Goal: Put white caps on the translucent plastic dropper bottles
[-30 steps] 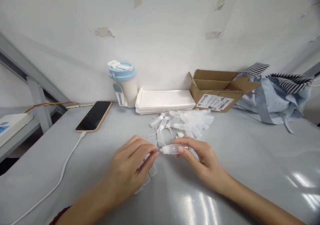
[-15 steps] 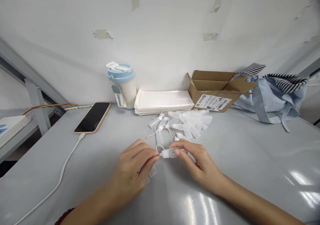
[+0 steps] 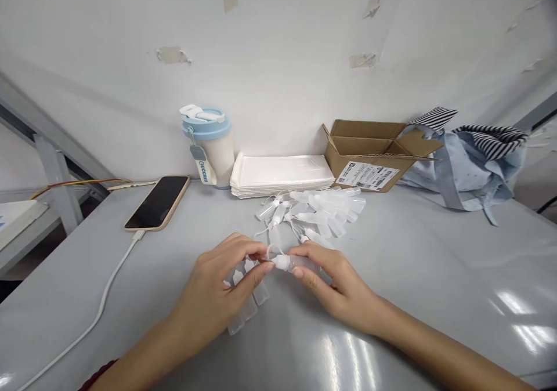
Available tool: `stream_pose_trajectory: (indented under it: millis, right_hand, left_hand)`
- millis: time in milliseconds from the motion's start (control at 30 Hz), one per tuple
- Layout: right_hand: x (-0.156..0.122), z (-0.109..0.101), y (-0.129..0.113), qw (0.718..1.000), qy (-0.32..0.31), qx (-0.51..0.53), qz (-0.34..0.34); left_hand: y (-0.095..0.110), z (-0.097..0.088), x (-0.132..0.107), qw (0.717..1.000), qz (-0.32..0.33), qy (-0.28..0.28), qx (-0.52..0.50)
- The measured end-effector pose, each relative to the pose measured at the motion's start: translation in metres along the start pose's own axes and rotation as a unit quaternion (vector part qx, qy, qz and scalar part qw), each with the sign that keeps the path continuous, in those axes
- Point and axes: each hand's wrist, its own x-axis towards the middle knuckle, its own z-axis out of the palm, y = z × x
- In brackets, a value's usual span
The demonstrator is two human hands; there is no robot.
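Observation:
My right hand (image 3: 337, 275) is closed round the body of a small translucent dropper bottle (image 3: 300, 263), which lies sideways with its white nozzle pointing left. My left hand (image 3: 224, 283) pinches at the nozzle tip with thumb and index finger. A thin white strap loops above the nozzle; its far end is hidden by the left fingertips. Several similar bottles (image 3: 249, 306) lie side by side on the table, partly covered by my left hand. Beyond both hands is a loose pile of dropper bottles (image 3: 328, 208) with straps and caps tangled.
Behind the pile sits a stack of white flat packets (image 3: 282, 173), with a blue-lidded cup (image 3: 213, 153) to its left. An open cardboard box (image 3: 368, 159) and a light blue bag (image 3: 465, 173) stand right. A phone (image 3: 159, 202) lies left, its white cable (image 3: 103, 301) running forward.
My left thumb and index finger have parted slightly at the nozzle, and the left hand has lifted its other fingers. More of the bottles under it show. The view has shifted slightly.

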Motion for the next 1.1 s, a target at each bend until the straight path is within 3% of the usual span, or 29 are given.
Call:
stream_pose_trajectory:
  millis: [100,400,567,867,1100]
  right_hand:
    - [0.001,0.001,0.001,1.000,0.011,0.000,0.011]
    - [0.004,-0.001,-0.003,0.999,-0.008,0.014,0.044]
    - [-0.001,-0.001,0.000,1.000,-0.008,-0.008,0.008]
    - [-0.003,0.002,0.002,0.998,-0.006,-0.049,-0.031]
    - [-0.004,0.003,0.001,0.990,0.035,-0.099,-0.096]
  left_hand:
    - [-0.001,0.000,-0.002,1.000,-0.017,0.004,0.008]
    - [-0.002,0.000,0.000,0.998,0.042,0.020,0.036]
    - [0.000,0.004,-0.003,1.000,0.019,-0.004,0.014]
    - [0.000,0.012,-0.007,0.997,0.076,0.030,0.008]
    - [0.001,-0.002,-0.002,0.998,-0.045,-0.030,-0.040]
